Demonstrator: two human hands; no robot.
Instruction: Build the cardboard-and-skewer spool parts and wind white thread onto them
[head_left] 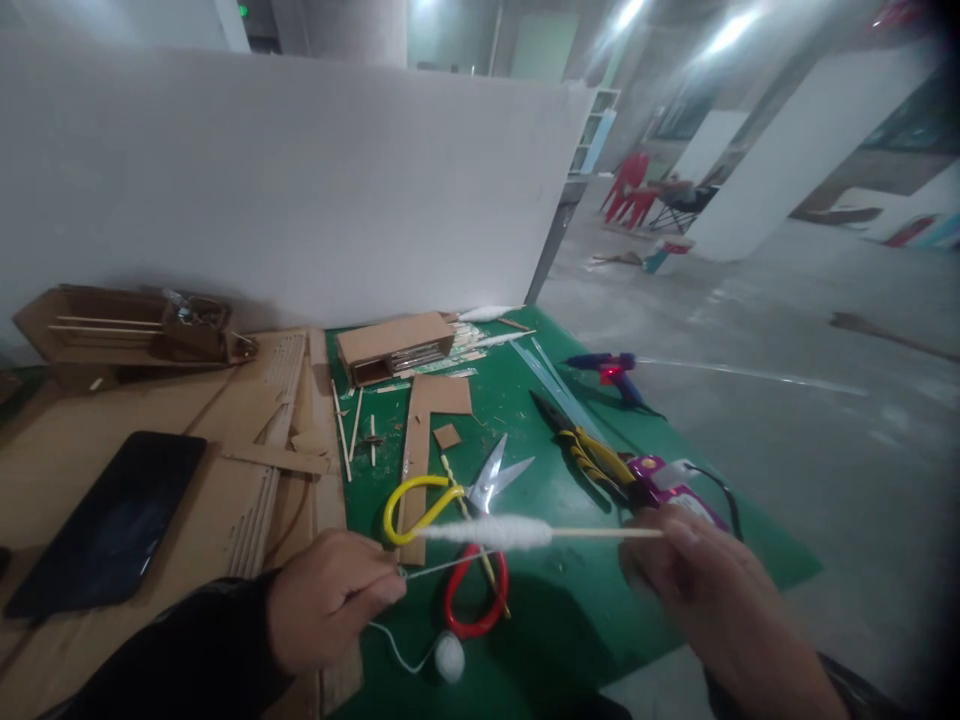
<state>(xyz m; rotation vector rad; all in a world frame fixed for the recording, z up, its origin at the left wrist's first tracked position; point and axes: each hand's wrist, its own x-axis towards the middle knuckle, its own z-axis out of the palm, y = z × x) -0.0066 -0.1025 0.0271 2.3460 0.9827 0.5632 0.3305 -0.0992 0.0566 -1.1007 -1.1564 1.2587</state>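
Observation:
A thin wooden stick (600, 533) lies level above the green table, its left part wrapped in white yarn (510, 532). My right hand (686, 570) is closed on the stick's right end. Pinched in my left hand (334, 597) is a white thread (450, 565) that runs up to the wrapped part. A small white yarn ball (449, 657) rests below, its loose strand reaching toward my left hand. Scissors (486, 490) with one yellow and one red handle lie open behind the stick.
Pliers (589, 452), a purple power strip (675, 485) and a glue gun (615, 370) are on the green table (555, 620). Cardboard boxes (397, 345) (105, 335) stand at the back. A black phone (112, 520) lies on cardboard at left.

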